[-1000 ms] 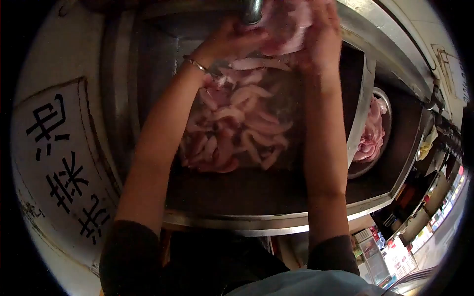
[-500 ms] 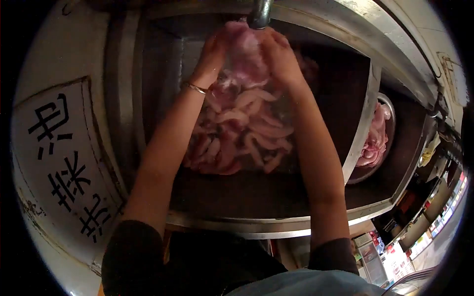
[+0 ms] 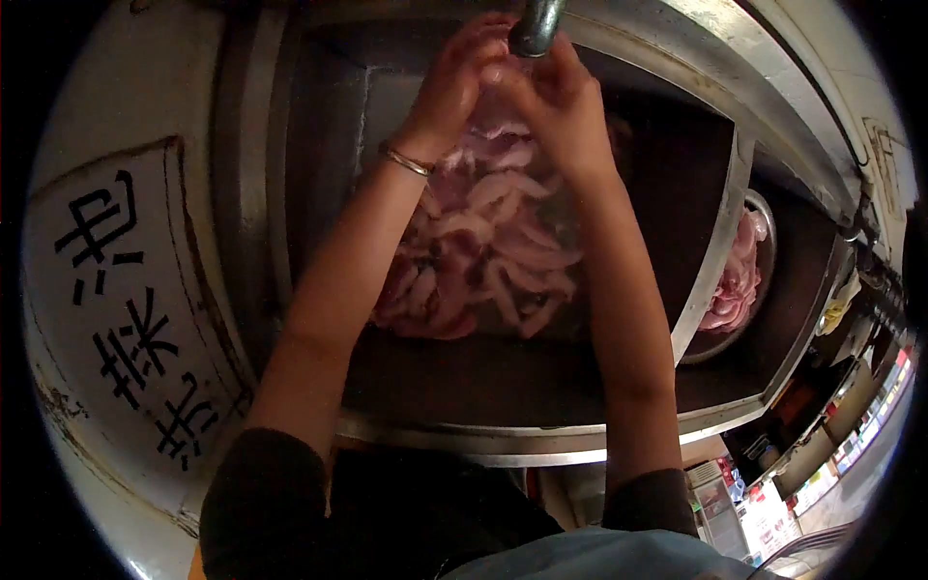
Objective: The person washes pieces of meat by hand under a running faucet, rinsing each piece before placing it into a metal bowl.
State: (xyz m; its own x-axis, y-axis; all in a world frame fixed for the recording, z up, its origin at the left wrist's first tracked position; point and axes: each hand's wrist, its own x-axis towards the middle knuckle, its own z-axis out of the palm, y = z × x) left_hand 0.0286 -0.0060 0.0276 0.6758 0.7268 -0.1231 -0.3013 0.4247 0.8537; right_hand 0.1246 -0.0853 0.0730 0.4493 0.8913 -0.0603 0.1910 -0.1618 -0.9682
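Note:
Just beneath the metal faucet (image 3: 536,29), my left hand (image 3: 449,92) and my right hand (image 3: 570,111) are close together, fingers curled round a piece of raw meat (image 3: 491,37). Much of that piece is hidden by the fingers. A metal bangle (image 3: 406,159) circles my left wrist. Below the hands, many pale pink strips of raw meat (image 3: 512,242) lie in water in the dark sink basin (image 3: 464,382). Some strips are partly covered by my forearms.
A metal divider (image 3: 720,242) separates this basin from a second one on the right, where a round metal bowl (image 3: 770,232) holds more raw meat (image 3: 739,275). To the left is a white sign (image 3: 121,290) with black characters. The sink's front rim (image 3: 483,445) runs below my forearms.
The piece of meat that hung broadly between my hands is now gathered up and mostly covered by fingers. Both hands have come closer together and shifted slightly right in view.

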